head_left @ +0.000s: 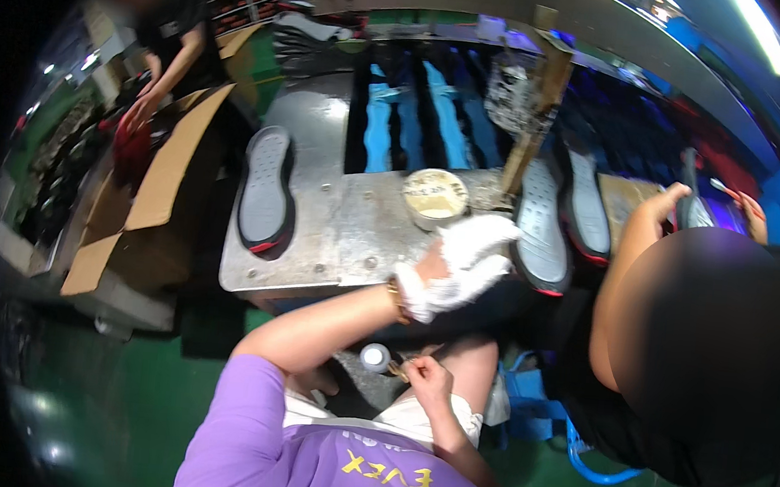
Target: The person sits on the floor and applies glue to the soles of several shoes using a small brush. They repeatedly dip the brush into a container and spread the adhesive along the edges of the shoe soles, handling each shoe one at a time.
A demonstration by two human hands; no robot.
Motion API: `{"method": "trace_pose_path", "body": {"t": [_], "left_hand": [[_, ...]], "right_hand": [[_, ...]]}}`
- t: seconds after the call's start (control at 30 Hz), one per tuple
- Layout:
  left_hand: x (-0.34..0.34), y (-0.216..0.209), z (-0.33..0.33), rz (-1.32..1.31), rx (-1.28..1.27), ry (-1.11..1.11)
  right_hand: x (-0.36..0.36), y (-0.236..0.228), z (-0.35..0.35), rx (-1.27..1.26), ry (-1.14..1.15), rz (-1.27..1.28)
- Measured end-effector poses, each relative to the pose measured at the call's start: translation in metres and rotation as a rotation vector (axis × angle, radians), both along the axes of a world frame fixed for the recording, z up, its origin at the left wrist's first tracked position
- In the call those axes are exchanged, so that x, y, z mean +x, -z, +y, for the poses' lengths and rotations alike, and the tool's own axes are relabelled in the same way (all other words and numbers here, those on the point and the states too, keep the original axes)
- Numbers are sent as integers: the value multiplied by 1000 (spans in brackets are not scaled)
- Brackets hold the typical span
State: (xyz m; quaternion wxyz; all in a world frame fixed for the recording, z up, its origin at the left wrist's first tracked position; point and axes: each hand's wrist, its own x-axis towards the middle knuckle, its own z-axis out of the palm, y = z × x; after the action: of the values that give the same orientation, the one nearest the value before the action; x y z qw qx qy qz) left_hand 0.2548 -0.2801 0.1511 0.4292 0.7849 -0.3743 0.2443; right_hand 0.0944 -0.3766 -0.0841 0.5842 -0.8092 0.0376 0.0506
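Note:
My left hand (460,270), in a white glove with bare skin showing at the back, reaches over the front edge of the metal table. Its fingers are stretched and apart, close to a grey shoe sole (541,234) with a black and red rim; whether they touch is unclear. A round tub (435,197) with a pale, stained top stands just beyond this hand. Down at my lap, my bare right hand (430,380) is closed in a pinch on a small yellowish-brown thing, too small to name. Beside it is a white-topped round container (374,357).
Another grey sole (267,186) lies on the metal table (307,236); one more (588,205) lies at right. Behind runs a dark conveyor with blue strips (378,131). A wooden post (539,113) rises there. A co-worker at right holds a sole and brush; another person stands behind a cardboard box (178,169).

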Motion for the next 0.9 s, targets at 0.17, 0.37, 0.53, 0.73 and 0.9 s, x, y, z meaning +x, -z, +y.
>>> {"method": "trace_pose_path", "body": {"t": [0.17,0.37,0.53,0.73,0.9], "left_hand": [[21,2,236,-183,392,-1054],[-28,17,358,1154,-10,-1177],[-43,52,380,1014,154,-1002],[-103,52,381,919,-428,-1062],[-137,50,320,334,-1445,-586]], "right_hand": [[-4,15,13,307,-31,0],[1,25,9,287,-40,-8],[-1,23,9,238,-87,-49],[-5,18,9,175,-123,-47],[-7,0,16,152,-94,-24]]}}
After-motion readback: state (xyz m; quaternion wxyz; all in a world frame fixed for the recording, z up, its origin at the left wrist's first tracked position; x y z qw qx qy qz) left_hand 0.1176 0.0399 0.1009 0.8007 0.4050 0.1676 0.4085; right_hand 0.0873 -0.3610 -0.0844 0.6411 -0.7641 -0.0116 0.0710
